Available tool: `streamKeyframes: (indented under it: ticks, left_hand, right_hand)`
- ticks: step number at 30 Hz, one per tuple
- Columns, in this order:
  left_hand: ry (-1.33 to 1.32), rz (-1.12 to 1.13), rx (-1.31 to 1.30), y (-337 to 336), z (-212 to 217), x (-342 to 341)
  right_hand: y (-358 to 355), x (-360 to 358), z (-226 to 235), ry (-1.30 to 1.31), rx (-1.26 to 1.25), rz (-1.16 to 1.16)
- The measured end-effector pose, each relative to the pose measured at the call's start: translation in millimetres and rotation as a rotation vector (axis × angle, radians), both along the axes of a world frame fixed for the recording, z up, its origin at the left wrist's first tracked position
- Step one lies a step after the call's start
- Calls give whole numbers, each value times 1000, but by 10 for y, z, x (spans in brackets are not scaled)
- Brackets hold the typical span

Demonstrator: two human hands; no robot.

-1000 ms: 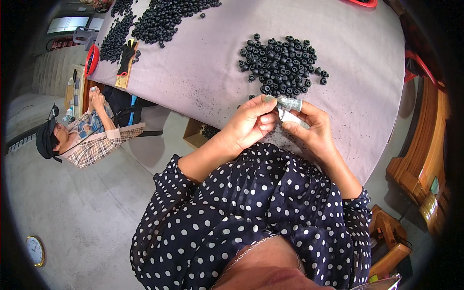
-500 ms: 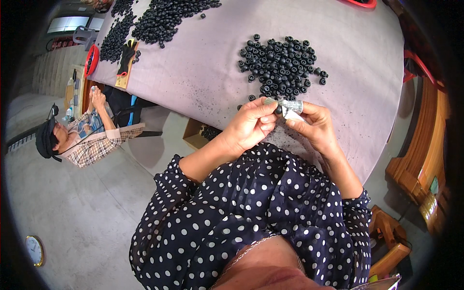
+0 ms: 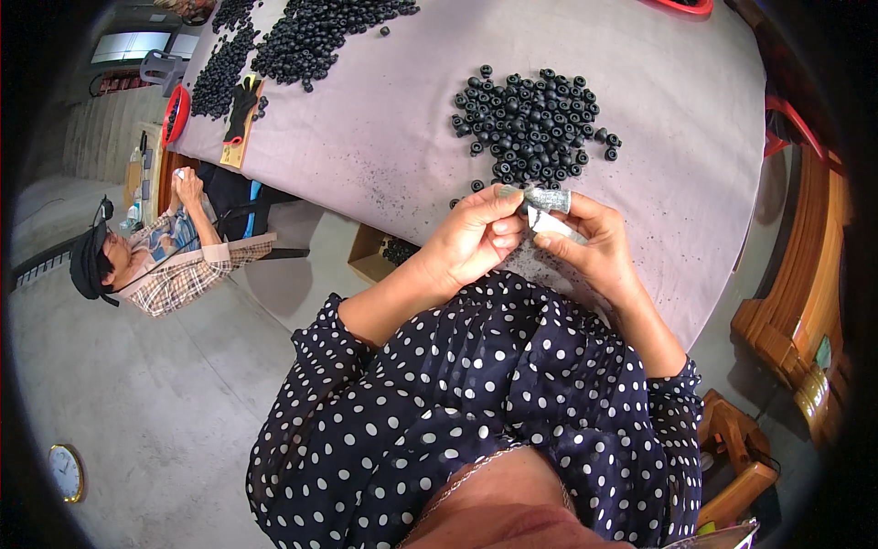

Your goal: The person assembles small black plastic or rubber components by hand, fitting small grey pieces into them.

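Near the table edge, my hands meet close together. Between the fingertips of my left hand (image 3: 477, 229), pinched closed, is a small round black part (image 3: 525, 209), mostly hidden by the fingers. My right hand (image 3: 593, 233) is closed around a small tool with two arms, one grey and wrapped-looking, the other white and flat (image 3: 552, 223). Its tip reaches the black part; what kind of tool it is I cannot make out. Just beyond my hands lies a pile of the same round black parts (image 3: 526, 123), several showing a hole in one face.
Black crumbs speckle the pale cloth-covered table (image 3: 384, 146). Larger black heaps (image 3: 302, 41), a black glove (image 3: 240, 110) and a red basin (image 3: 176, 114) are at the far left. Another person (image 3: 174, 247) sits there, hands raised. A cardboard box (image 3: 370, 256) stands below the edge.
The white arm of the tool has tilted and moved slightly at the black part, with my right thumb shifting a little. My left hand stays nearly in place.
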State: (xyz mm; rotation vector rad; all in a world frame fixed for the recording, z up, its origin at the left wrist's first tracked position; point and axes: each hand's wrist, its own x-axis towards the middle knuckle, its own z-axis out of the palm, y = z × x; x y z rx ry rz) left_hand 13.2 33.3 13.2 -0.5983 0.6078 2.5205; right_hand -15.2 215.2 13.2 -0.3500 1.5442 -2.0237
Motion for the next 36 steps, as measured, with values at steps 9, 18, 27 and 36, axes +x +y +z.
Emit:
streamKeyframes:
  ticks: [9, 18, 27, 36]
  left_hand:
    - [21, -10, 25, -25, -14, 8]
    - [35, -16, 46, -29, -19, 6]
    - [20, -40, -38, -26, -13, 44]
    - [21, -19, -40, -40, -22, 7]
  right_hand:
    - [-25, 15, -4, -63, -32, 12]
    - [-17, 11, -18, -103, -67, 22]
    - [25, -29, -127, -93, -104, 44]
    - [-9, -14, 15, -132, -113, 50]
